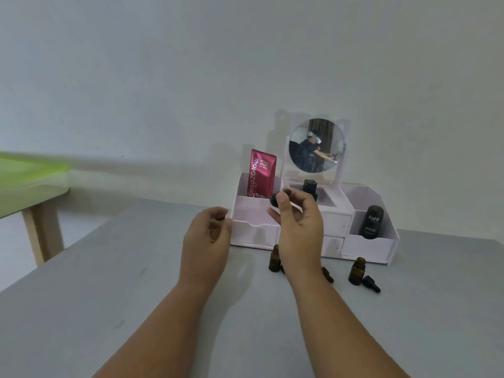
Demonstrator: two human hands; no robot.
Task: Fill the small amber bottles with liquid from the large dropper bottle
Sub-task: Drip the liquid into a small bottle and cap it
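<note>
- Two sets of curled fingers: right hand (pixel 297 222) pinches a black dropper cap (pixel 275 199); left hand (pixel 210 241) curls round a small amber bottle (pixel 218 217), mostly hidden, both just before the pink organizer (pixel 368 246).
- Other amber bottles (pixel 357 271) stand uncapped in front of the organizer.
- Risk: the right wrist, just above one, could topple it.

I count one organizer (pixel 251 207). It has one mirror (pixel 316 145) on top, one red sachet (pixel 261 173) in its left bin, one black bottle (pixel 310 185) in its middle bin and one dark bottle (pixel 371 222) in its right bin. In front of it are two amber bottles (pixel 274 259) (pixel 357 271) and two dropper caps (pixel 371 283) (pixel 327 274). My left hand (pixel 207 241) grips a third amber bottle (pixel 218 217), and my right hand (pixel 300 222) pinches one black cap (pixel 275 199).
</note>
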